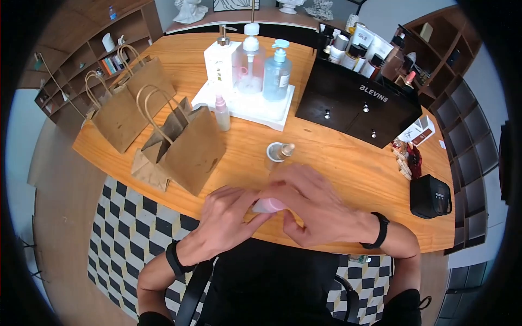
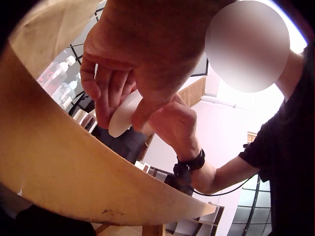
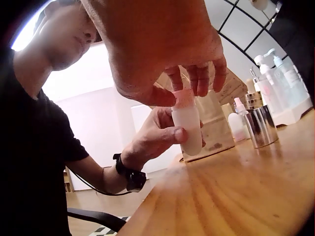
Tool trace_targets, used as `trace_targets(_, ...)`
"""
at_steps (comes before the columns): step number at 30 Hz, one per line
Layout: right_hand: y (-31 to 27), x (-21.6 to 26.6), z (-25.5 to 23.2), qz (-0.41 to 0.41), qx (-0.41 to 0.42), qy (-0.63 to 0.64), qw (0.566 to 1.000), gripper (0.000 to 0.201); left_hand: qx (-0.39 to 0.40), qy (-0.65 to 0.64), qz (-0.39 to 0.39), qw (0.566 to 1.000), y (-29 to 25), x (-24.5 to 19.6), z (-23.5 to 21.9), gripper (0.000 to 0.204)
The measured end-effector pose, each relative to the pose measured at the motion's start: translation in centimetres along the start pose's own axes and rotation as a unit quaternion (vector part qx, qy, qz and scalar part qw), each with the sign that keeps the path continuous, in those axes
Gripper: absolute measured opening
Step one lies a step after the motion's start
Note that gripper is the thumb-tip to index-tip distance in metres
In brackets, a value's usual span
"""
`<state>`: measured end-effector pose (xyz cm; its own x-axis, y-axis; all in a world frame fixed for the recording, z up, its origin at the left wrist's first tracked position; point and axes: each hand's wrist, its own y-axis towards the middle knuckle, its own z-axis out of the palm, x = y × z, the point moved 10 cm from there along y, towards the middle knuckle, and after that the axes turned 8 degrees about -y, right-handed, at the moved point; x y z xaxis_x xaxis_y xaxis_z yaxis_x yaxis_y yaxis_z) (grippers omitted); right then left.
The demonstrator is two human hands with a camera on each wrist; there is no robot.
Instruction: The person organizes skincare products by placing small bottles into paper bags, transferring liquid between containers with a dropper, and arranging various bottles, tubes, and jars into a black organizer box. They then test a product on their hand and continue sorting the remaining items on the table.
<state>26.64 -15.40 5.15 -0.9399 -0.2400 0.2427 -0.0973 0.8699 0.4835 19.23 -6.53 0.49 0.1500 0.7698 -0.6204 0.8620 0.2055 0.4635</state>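
The bottle (image 1: 261, 207) is held above the table's (image 1: 353, 185) near edge: its body is pinched by the left hand (image 1: 225, 217), its pink top by the right hand (image 1: 321, 206), which is arched over it. Paper bags (image 1: 197, 149) are stood at the left edge; a black cabinet (image 1: 337, 98) is placed toward the far right corner. Checkered flooring (image 1: 147, 228) is seen below. The bottle is frosted white.

On the counter (image 1: 337, 149) we see brown paper bags (image 1: 193, 149), pump bottles (image 1: 277, 79) standing on a white tray (image 1: 258, 114), and a black drawer box (image 1: 348, 108) holding cosmetics (image 1: 362, 38).
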Motion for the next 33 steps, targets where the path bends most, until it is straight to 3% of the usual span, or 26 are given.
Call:
trace_targets(4, 0.5, -0.1, -1.4, 0.031, -0.016, -0.013, 0.999, 0.038, -0.023, -0.021, 0.025, 0.999, 0.0, -0.3, -0.3, 0.031)
trace_targets(6, -0.5, -1.7, 1.2, 0.084, 0.093, -0.011, 0.992, 0.050, -0.014, -0.025, 0.022, 0.999, 0.1, -0.2, -0.2, 0.031)
trace_targets(7, -0.4, -1.5, 1.2, 0.086, 0.092, -0.011, 0.992, 0.050, -0.014, -0.018, 0.017, 1.000, 0.1, -0.1, -0.1, 0.031)
trace_targets(9, 0.4, -0.4, -0.7, 0.065, -0.004, 0.032, 0.997, 0.053, -0.014, -0.012, 0.009, 1.000, 0.1, 0.2, 0.0, 0.031)
trace_targets(16, -0.7, -1.7, 0.0, 0.095, 0.012, 0.073, 0.993, 0.049, -0.023, -0.009, 0.003, 1.000, 0.0, 0.6, -0.1, 0.031)
trace_targets(19, -0.6, -2.2, -2.3, 0.102, -0.061, 0.088, 0.989, 0.043, -0.029, -0.009, -0.010, 0.999, -0.2, 1.2, -0.5, 0.031)
trace_targets(21, -1.4, -4.3, -1.8, 0.180, 0.009, 0.007, 0.984, 0.038, -0.032, -0.012, -0.018, 0.999, -0.3, 1.6, -0.8, 0.031)
trace_targets(22, -1.7, -4.8, -1.9, 0.180, 0.008, 0.006, 0.984, 0.038, -0.027, -0.012, -0.025, 0.999, -0.4, 1.7, -0.9, 0.031)
trace_targets(24, -3.2, -7.3, 0.4, 0.230, 0.113, -0.092, 0.962, 0.034, -0.022, -0.011, -0.031, 0.999, -0.4, 1.9, -1.1, 0.031)
trace_targets(25, -3.5, -8.2, 0.9, 0.231, 0.113, -0.094, 0.962, 0.034, -0.022, -0.007, -0.030, 0.999, -0.4, 2.0, -1.1, 0.031)
trace_targets(27, -3.4, -9.0, 0.7, 0.185, 0.055, -0.125, 0.973, 0.030, -0.022, -0.005, -0.028, 0.999, -0.3, 2.0, -1.1, 0.032)
trace_targets(31, -3.5, -9.8, 1.1, 0.193, 0.081, -0.098, 0.973, 0.026, -0.030, -0.008, -0.030, 0.999, 0.0, 1.8, -1.5, 0.029)
trace_targets(33, -2.7, -9.1, -1.0, 0.160, -0.026, -0.101, 0.982, 0.027, -0.029, -0.004, -0.030, 0.999, 0.1, 1.8, -1.6, 0.029)
